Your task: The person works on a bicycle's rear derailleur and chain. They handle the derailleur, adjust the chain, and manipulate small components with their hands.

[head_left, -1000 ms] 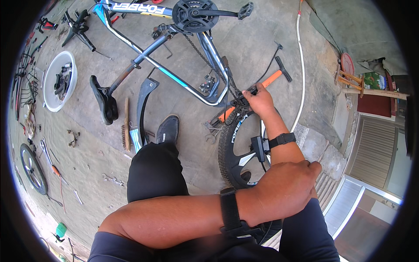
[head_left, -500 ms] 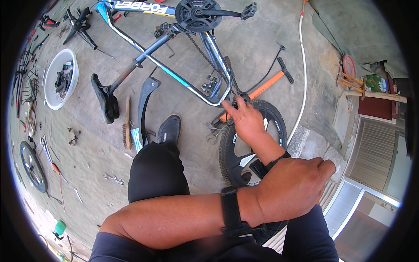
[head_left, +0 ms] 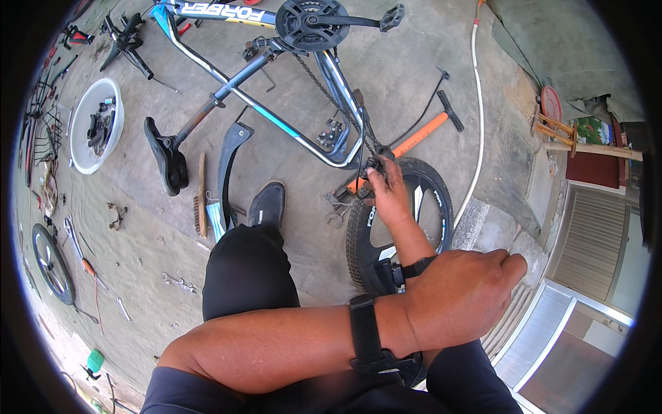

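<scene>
Fingers [head_left: 392, 168] of right hand [head_left: 391, 198] bent around near side of dark derailleur mechanism [head_left: 372, 165], apparently touching; cannot tell whether clamped tight. Mechanism at rear end of blue-white bicycle frame [head_left: 265, 121], just left of and slightly beyond those fingers, thumb on near side; its own long axis too masked to read. Chain [head_left: 307, 77] slanting from chainring [head_left: 312, 26] down and rightward to same spot, roughly head-on to reaching forearm. Right hand clearly nearer; left hand [head_left: 465, 297] well apart, crossed over right forearm, knuckles up, fingers curled under, tips hidden, so cannot tell if anything held. Black-tyred wheel [head_left: 357, 241] beneath right forearm, rim close by. Orange pump [head_left: 431, 126] lying obliquely beyond right hand, T-handle up and right; spanner [head_left: 335, 219] on floor, left of wheel
</scene>
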Available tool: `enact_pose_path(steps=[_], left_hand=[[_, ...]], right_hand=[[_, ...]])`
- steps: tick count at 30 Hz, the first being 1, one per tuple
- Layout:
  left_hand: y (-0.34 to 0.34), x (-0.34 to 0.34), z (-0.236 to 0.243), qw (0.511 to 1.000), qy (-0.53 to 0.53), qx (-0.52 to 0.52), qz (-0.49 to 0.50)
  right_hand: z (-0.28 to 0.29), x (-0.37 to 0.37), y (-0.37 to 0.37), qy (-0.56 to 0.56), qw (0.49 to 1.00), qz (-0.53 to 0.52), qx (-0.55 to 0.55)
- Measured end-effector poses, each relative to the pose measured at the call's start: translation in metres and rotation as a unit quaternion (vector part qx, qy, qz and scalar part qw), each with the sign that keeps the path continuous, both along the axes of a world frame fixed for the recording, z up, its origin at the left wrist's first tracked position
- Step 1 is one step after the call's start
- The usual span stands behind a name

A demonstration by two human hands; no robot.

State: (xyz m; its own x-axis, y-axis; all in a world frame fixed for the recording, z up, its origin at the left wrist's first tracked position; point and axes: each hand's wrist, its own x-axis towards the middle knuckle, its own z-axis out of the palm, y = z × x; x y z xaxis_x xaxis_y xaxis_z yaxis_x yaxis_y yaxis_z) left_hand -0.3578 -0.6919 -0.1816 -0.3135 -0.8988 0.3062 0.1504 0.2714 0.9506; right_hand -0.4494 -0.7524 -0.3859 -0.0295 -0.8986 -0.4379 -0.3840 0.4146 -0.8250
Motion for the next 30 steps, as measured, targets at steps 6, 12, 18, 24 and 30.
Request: enact_pose_path(steps=[6,12,18,24,30], left_hand=[[-0.001,0.001,0.003,1.0,0.003,-0.003,-0.008],[-0.001,0.002,0.0,1.0,0.004,-0.001,-0.001],[0.001,-0.001,0.0,1.0,0.002,-0.006,0.008],[0.003,0.0,0.001,1.0,-0.023,-0.003,-0.005],[0.004,-0.003,-0.001,1.0,-0.03,-0.009,-0.001]], right_hand=[[-0.043,-0.012,-0.012,0.119,0.99,-0.062,-0.04],[-0.022,-0.007,-0.004,0.159,0.986,-0.006,-0.053],[-0.02,-0.033,0.01,0.248,0.956,0.091,-0.13],[-0.014,-0.07,-0.009,0.217,0.951,0.212,-0.061],[0.021,-0.077,-0.033,0.361,0.825,0.408,-0.147]])
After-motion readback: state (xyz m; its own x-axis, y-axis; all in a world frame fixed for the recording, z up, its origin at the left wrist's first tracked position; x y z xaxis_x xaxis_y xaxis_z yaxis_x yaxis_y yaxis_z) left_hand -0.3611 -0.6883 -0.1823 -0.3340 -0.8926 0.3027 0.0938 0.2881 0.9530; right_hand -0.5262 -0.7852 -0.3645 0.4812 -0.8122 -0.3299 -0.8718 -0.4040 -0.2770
